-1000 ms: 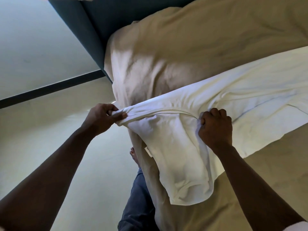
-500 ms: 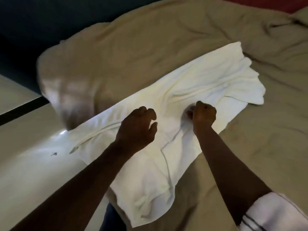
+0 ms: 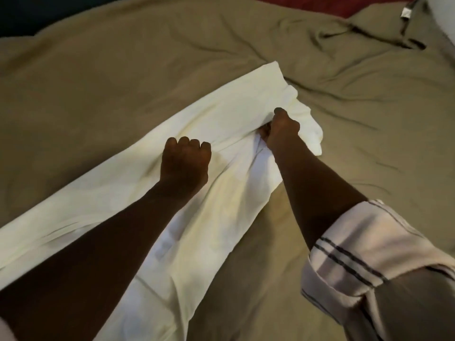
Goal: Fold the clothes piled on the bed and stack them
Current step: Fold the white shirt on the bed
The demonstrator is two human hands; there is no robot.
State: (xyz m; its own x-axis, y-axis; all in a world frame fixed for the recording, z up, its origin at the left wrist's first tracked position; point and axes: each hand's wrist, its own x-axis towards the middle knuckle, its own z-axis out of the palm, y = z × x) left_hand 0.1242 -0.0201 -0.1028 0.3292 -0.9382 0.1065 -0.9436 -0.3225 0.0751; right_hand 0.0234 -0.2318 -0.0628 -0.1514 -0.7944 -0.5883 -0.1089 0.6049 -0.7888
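A long white garment (image 3: 221,124) lies diagonally across the tan bed cover (image 3: 123,70), running from the lower left up to the middle. My right hand (image 3: 280,130) is closed on a bunched fold near the garment's far end, where the cloth puckers around my fingers. My left hand (image 3: 184,163) rests as a fist on the middle of the garment, and no cloth shows between its fingers. My forearms hide part of the near half.
The bed cover is rumpled into ridges at the upper right (image 3: 357,52). A strip of red fabric (image 3: 332,3) and a pale item with a tag (image 3: 406,11) lie at the far top right. A dark surface (image 3: 37,11) sits beyond the bed's top left.
My view has swung from the bed's edge and floor onto the bed. Both hands have moved farther along the garment, the right one reaching closer to its far end; the cloth lies flatter.
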